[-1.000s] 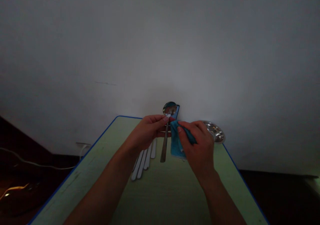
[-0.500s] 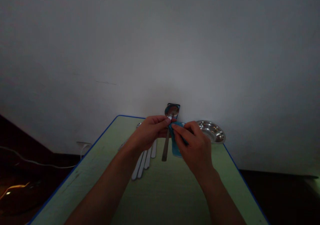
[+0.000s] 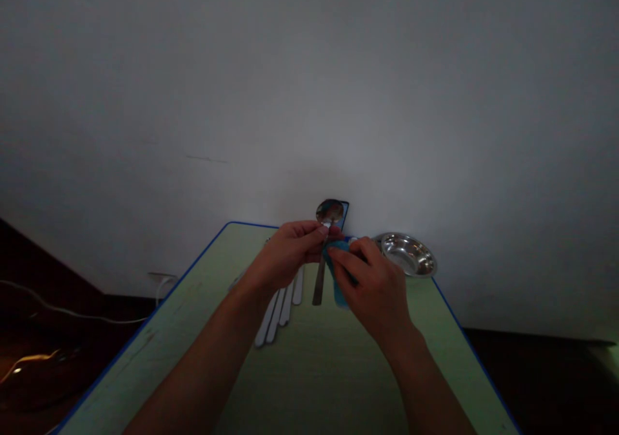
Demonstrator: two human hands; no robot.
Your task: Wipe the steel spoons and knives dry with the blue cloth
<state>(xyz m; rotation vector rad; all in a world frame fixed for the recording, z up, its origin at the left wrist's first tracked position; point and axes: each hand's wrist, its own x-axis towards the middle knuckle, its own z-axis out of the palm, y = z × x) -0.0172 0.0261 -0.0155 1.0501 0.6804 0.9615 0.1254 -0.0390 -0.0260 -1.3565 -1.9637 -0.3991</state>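
A metal spoon [image 3: 330, 211] is pinched near its neck by my left hand [image 3: 290, 251], bowl end up and away from me, handle slanting down toward me. My right hand [image 3: 372, 280] is closed on a blue cloth [image 3: 340, 291] and presses it against the upper part of the spoon's handle. Part of the cloth hangs below the fingers. On the table under my left hand lie several metal utensils [image 3: 273, 319], handles toward me; my hand and forearm hide most of their far ends.
The pale green table [image 3: 309, 370] has a blue edge and stands against a grey wall [image 3: 309, 100]. A shiny metal bowl [image 3: 411, 254] sits at the far right corner. Behind the spoon a phone-like dark-framed object [image 3: 345, 212] leans on the wall. A white cable [image 3: 72, 314] runs at the left.
My right hand and the cloth have slid slightly down along the spoon's handle. The spoon has shifted a little up and to the left in my left hand.
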